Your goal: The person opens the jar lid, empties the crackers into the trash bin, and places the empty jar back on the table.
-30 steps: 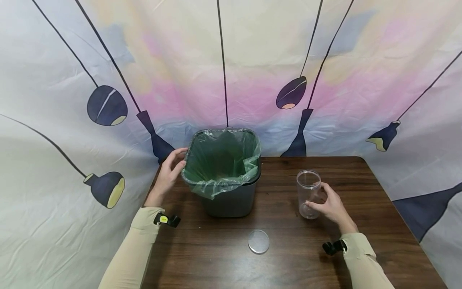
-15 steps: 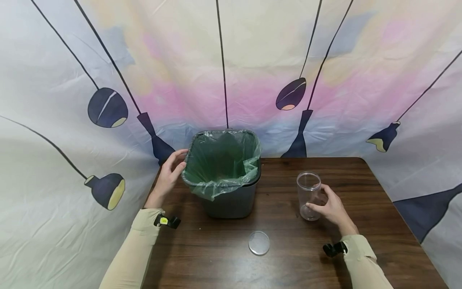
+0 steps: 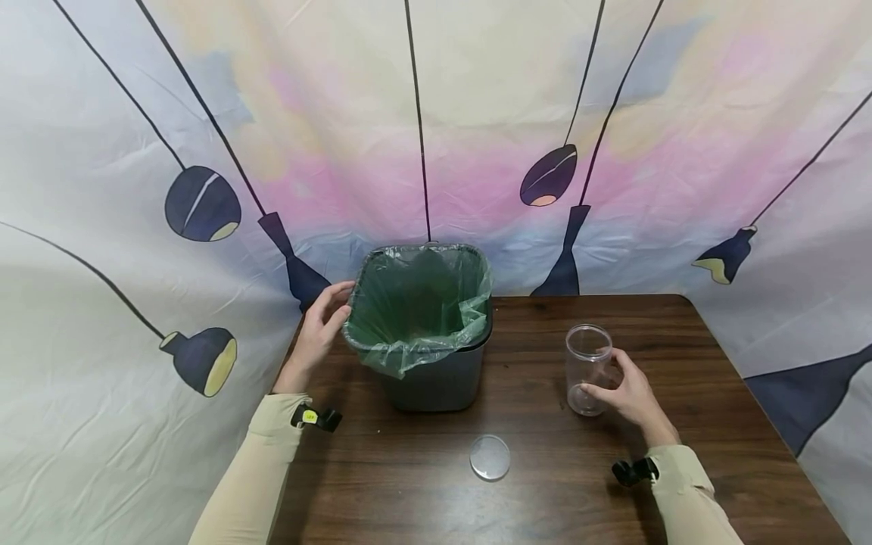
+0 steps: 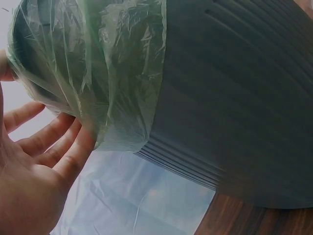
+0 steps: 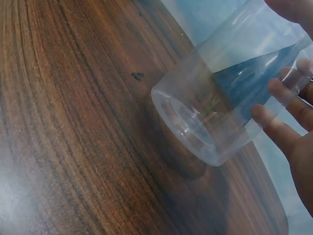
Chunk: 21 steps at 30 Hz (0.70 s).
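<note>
right hand [image 3: 630, 393] curled round the upright clear jar [image 3: 587, 369], at 3 o'clock from the bin [image 3: 436, 378]. left hand [image 3: 316, 337], fingers relaxed, touches the bin's bag [image 3: 381, 352] at 9 o'clock.

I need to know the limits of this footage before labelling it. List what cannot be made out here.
- Bin bottom: head view, the green liner and its folds hide it.
- Jar far side: head view, the right hand wraps it; right wrist view cuts off its mouth.
- Left hand thumb: left wrist view, cut by the edge.
- Lid underside: faces the table.
</note>
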Available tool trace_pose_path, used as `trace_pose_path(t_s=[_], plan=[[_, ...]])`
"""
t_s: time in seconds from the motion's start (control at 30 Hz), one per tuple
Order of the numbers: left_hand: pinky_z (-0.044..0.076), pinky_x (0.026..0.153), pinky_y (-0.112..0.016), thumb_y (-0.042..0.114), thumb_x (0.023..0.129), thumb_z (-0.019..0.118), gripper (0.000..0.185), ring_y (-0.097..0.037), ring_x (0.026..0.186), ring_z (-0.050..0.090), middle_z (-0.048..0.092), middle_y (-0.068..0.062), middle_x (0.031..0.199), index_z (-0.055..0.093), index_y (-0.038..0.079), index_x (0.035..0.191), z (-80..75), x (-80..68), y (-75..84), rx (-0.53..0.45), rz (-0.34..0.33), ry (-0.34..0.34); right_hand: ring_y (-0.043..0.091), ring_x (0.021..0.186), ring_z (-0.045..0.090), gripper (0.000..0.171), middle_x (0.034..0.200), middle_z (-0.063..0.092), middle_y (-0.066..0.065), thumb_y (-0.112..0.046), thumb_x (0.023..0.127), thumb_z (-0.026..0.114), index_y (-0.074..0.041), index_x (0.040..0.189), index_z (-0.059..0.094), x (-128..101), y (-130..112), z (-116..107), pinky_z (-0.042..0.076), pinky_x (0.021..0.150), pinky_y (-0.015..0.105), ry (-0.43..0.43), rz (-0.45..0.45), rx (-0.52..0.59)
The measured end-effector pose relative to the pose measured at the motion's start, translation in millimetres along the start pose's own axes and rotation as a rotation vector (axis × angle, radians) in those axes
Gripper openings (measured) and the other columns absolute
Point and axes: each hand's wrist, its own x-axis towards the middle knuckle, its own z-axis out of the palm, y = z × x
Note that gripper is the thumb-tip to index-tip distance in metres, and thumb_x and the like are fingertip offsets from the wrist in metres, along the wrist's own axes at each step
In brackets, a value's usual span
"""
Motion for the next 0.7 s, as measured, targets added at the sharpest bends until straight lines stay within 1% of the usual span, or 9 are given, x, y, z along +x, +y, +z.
trace_pose_path(t_s=[0.13, 0.2, 0.33, 0.37, 0.4, 0.5, 0.57, 0.6, 0.7], plan=[[0.042, 0.087, -0.014, -0.002, 0.1, 0.046, 0.04, -0.002, 0.11, 0.054, 0.053, -0.033, 0.128, 0.045, -0.007, 0.139, 0.1, -0.3, -0.1, -0.013, -0.004, 0.007, -0.013, 0.093, 0.054, 0.068, 0.111, 0.052, -0.008, -0.004, 0.069, 0.087, 0.002, 0.125, 0.05, -1.8, 1.2, 0.2, 0.043, 0.083, 0.004, 0.016, -0.014, 0.021], [0.043, 0.087, -0.015, 0.0, 0.1, 0.046, 0.039, -0.003, 0.11, 0.055, 0.054, -0.031, 0.128, 0.047, -0.005, 0.139, -0.2, -0.3, -0.9, -0.019, -0.003, 0.01, -0.013, 0.093, 0.054, 0.068, 0.111, 0.05, -0.012, -0.004, 0.069, 0.087, 0.002, 0.125, 0.05, -2.7, 2.0, 0.5, 0.042, 0.083, 0.003, 0.015, -0.012, 0.02], [0.043, 0.087, -0.015, 0.001, 0.1, 0.047, 0.039, -0.004, 0.11, 0.055, 0.055, -0.031, 0.128, 0.047, -0.004, 0.139, -0.6, -0.2, -1.9, -0.021, 0.011, 0.009, -0.012, 0.096, 0.052, 0.068, 0.114, 0.048, -0.014, -0.003, 0.07, 0.087, 0.001, 0.127, 0.05, -2.9, 2.0, 0.9, 0.04, 0.086, 0.002, 0.009, 0.0, 0.031], [0.043, 0.087, -0.015, -0.001, 0.1, 0.046, 0.039, -0.004, 0.11, 0.055, 0.054, -0.032, 0.127, 0.047, -0.005, 0.139, 0.1, -0.5, 3.1, -0.021, 0.007, 0.008, -0.01, 0.097, 0.053, 0.069, 0.114, 0.048, -0.014, -0.003, 0.07, 0.087, 0.001, 0.127, 0.049, -2.7, 1.7, 1.0, 0.041, 0.085, 0.003, 0.009, -0.001, 0.038], [0.043, 0.087, -0.015, -0.001, 0.1, 0.047, 0.039, -0.004, 0.11, 0.055, 0.054, -0.032, 0.128, 0.047, -0.006, 0.139, 0.3, -0.7, 3.3, -0.023, 0.004, 0.01, -0.009, 0.096, 0.054, 0.069, 0.113, 0.048, -0.014, -0.002, 0.07, 0.086, 0.002, 0.127, 0.049, -3.0, -3.1, 0.4, 0.042, 0.085, 0.004, 0.005, 0.0, 0.04], [0.043, 0.087, -0.014, -0.002, 0.099, 0.047, 0.04, -0.003, 0.11, 0.055, 0.054, -0.032, 0.128, 0.046, -0.006, 0.139, 0.3, -0.8, 4.4, -0.022, 0.0, 0.01, -0.008, 0.094, 0.055, 0.069, 0.111, 0.049, -0.017, 0.0, 0.07, 0.086, 0.002, 0.128, 0.049, -3.7, -5.6, 1.1, 0.044, 0.084, 0.006, 0.006, -0.002, 0.036], [0.043, 0.088, -0.014, -0.003, 0.099, 0.047, 0.04, -0.004, 0.11, 0.055, 0.054, -0.032, 0.128, 0.046, -0.006, 0.139, 0.4, -0.9, 5.6, -0.023, -0.003, 0.012, -0.008, 0.094, 0.055, 0.07, 0.11, 0.05, -0.015, -0.001, 0.07, 0.086, 0.002, 0.129, 0.049, -3.9, -5.3, 1.7, 0.044, 0.083, 0.006, 0.007, -0.001, 0.031], [0.043, 0.088, -0.014, -0.002, 0.099, 0.047, 0.04, -0.003, 0.11, 0.055, 0.054, -0.032, 0.128, 0.046, -0.005, 0.139, -0.4, -0.6, 0.8, -0.025, 0.005, 0.013, -0.01, 0.094, 0.054, 0.07, 0.11, 0.05, -0.012, -0.002, 0.07, 0.086, 0.002, 0.129, 0.049, -3.9, -4.9, 2.0, 0.043, 0.084, 0.006, 0.01, 0.002, 0.025], [0.042, 0.088, -0.014, -0.003, 0.099, 0.047, 0.04, -0.003, 0.111, 0.055, 0.054, -0.033, 0.127, 0.045, -0.007, 0.139, -0.3, -0.7, 0.7, -0.021, 0.019, 0.01, -0.009, 0.092, 0.055, 0.071, 0.109, 0.055, 0.0, -0.004, 0.069, 0.087, 0.0, 0.129, 0.048, -3.5, 3.5, 4.3, 0.043, 0.082, 0.005, 0.013, 0.004, 0.04]])
